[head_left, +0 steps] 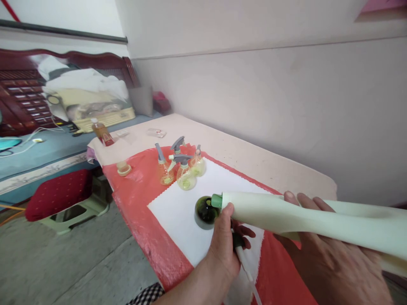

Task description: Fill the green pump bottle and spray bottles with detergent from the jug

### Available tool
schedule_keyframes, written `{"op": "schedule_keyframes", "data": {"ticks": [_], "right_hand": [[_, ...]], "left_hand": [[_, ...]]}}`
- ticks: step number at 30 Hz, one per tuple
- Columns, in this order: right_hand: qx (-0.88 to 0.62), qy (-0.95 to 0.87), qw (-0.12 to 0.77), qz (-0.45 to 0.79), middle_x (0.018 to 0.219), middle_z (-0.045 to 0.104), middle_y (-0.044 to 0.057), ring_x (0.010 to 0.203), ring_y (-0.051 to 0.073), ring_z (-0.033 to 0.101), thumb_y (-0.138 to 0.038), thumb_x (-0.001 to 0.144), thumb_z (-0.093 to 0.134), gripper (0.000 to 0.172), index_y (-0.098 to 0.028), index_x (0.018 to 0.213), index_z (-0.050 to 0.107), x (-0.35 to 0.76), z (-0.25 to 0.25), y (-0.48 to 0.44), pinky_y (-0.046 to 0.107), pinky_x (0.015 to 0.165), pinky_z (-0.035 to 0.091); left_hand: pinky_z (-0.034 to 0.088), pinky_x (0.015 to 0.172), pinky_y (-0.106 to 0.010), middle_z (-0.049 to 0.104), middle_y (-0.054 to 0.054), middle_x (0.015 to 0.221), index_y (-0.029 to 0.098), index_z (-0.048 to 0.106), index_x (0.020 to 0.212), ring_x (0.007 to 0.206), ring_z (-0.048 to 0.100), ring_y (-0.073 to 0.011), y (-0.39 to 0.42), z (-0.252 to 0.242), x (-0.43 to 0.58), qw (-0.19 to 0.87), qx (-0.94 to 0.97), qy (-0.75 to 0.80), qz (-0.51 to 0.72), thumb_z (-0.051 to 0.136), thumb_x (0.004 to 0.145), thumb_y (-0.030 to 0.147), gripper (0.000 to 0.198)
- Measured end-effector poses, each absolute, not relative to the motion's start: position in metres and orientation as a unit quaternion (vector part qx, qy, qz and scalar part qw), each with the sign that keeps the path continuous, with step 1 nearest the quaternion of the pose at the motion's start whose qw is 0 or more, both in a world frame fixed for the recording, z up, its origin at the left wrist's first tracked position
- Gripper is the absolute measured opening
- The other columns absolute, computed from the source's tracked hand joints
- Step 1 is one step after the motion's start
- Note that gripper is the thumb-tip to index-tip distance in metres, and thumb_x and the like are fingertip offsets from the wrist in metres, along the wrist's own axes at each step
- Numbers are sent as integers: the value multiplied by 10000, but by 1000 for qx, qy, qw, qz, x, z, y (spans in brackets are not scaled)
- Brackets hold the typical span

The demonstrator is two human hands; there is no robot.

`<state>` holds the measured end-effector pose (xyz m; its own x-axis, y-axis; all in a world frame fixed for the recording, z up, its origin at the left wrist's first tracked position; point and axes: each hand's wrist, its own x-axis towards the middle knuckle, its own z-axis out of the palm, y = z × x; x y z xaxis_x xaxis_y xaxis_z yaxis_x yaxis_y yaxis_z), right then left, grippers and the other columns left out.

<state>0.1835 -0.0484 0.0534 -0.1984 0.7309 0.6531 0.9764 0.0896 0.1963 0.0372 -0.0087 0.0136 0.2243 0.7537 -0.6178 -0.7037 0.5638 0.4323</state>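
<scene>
A round dark green bottle [206,215] stands on the white cloth, with liquid visible inside. Just above its right side is the green tip [216,201] of a long pale green tube-like object [260,209]. My right hand [321,241] is wrapped round this object from beneath, fingertips showing over its top. My left hand [224,245] is beside the bottle, its thumb against the pale green object's end. Its curled fingers hold a dark green piece [238,240] with a thin pale straw [244,262] hanging down; the hand partly covers it.
Several clear spray bottles [186,180] with grey heads stand behind the dark bottle. A small yellowish cup or lid [124,168] rests on the red sheet [140,203]. Farther back is a drink bottle [102,133]. A red-cushioned stool [60,195] stands left; a wall [270,93] borders the right.
</scene>
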Motion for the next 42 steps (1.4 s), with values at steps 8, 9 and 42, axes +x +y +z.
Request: {"op": "schedule_keyframes", "data": {"ticks": [8, 9, 42], "right_hand": [[-606, -710, 194, -304, 1396, 491, 109, 1291, 327, 440, -398, 941, 388, 558, -213, 1459, 289, 179, 55, -49, 517, 1044, 332], [-606, -709, 194, -305, 1394, 494, 108, 1288, 327, 444, -402, 941, 388, 558, -216, 1459, 290, 179, 55, -49, 517, 1045, 331], [-607, -712, 189, -297, 1411, 470, 118, 1298, 338, 428, -426, 939, 375, 579, -209, 1466, 269, 182, 56, -54, 541, 1022, 363]], "left_hand": [[288, 403, -207, 509, -23, 587, 154, 489, 653, 487, 533, -119, -9, 13, 36, 783, 34, 422, 457, 633, 692, 603, 474], [289, 405, -207, 510, -24, 586, 154, 489, 649, 486, 531, -118, -9, 13, 36, 782, 33, 423, 456, 633, 694, 602, 473], [283, 399, -206, 481, -5, 574, 157, 495, 662, 467, 513, -112, -10, 16, 37, 778, 31, 420, 466, 638, 697, 590, 458]]}}
